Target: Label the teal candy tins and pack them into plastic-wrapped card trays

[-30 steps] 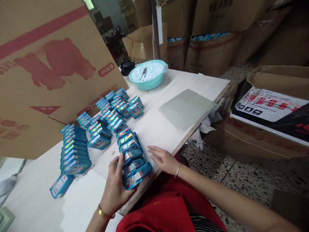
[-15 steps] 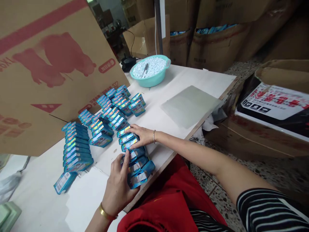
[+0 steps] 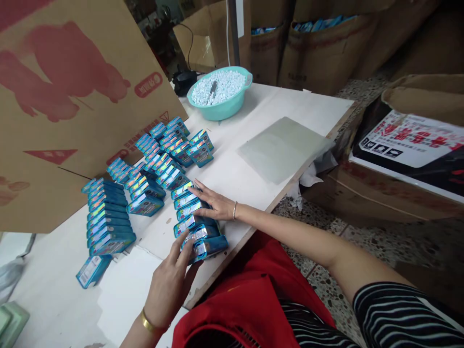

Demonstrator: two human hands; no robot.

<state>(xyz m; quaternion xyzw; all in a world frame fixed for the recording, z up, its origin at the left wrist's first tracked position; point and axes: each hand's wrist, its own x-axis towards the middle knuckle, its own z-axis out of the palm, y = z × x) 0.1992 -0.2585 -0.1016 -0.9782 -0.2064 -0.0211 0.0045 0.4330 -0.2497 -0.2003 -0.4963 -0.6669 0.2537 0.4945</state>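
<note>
Both bare hands are at a short row of small blue boxes point(image 3: 187, 199) on the white-topped table point(image 3: 253, 99), close to its near edge. Left hand point(image 3: 167, 285), gold bangle at the wrist: fingers extended and apart from the thumb, fingertips touching the near end of the row. Right hand point(image 3: 216, 205), thin bracelet at the wrist: thumb and fingers spread over the far part of the row, touching box tops; whether either hand presses cannot be told. Left of the row stands a longer file of blue boxes point(image 3: 111, 241), with a single blue box point(image 3: 94, 271) tilted beside its near end. More blue boxes point(image 3: 145, 205) stand in clusters near the large printed carton point(image 3: 90, 140). Beyond, a turquoise basin point(image 3: 222, 109) holds white pellets point(image 3: 230, 83); a translucent sheet point(image 3: 282, 151) lies flat to the right.
</note>
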